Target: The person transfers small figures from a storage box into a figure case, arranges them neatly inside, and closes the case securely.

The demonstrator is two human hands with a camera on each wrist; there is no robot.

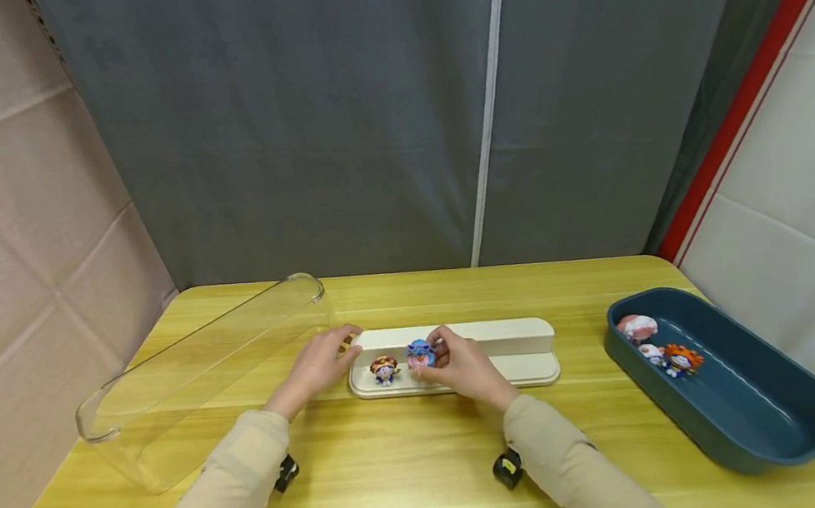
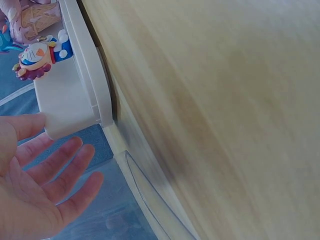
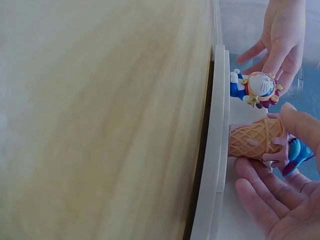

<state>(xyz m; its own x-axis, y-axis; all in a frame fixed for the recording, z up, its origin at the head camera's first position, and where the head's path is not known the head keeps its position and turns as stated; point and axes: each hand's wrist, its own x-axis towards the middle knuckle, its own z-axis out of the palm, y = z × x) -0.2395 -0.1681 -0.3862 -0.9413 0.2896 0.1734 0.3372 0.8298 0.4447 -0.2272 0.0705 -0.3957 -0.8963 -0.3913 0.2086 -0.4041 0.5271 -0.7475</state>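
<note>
Ice-cream-cone figurine [image 1: 421, 355], blue character in sunglasses on top, pink drip over the waffle, sits at the lower step of the white stand [image 1: 522, 368], 9 o'clock of stand centre. Cone upright, base at step level; can't call contact there. Right hand [image 1: 466, 371] comes in from the figurine's 4 o'clock and is clamped on it: thumb one side, fingers the other, pinching around the top of the cone. Left hand [image 1: 320, 364] grips nothing: fingers spread apart at the stand's 9 o'clock end, thumb tip at the corner of the raised step. Between the hands, just beside the cone at its 9 o'clock: whisker-faced figurine [image 1: 385, 371], upright on the lower step. Clear cover [image 1: 218, 380] on the wood table [image 1: 395, 473], near the stand at 9 o'clock, lying slanted along its own 2-to-8 line. Teal bin [image 1: 764, 402] well apart, between 3 and 4 o'clock of the stand. Inside it, toward its 10 o'clock: pink-and-white figurine [image 1: 638, 327], orange-maned figurine [image 1: 682, 358], and a small white piece [image 1: 650, 354] close by the mane, too small to identify. Grey curtain [image 1: 303, 132] at 12.
</note>
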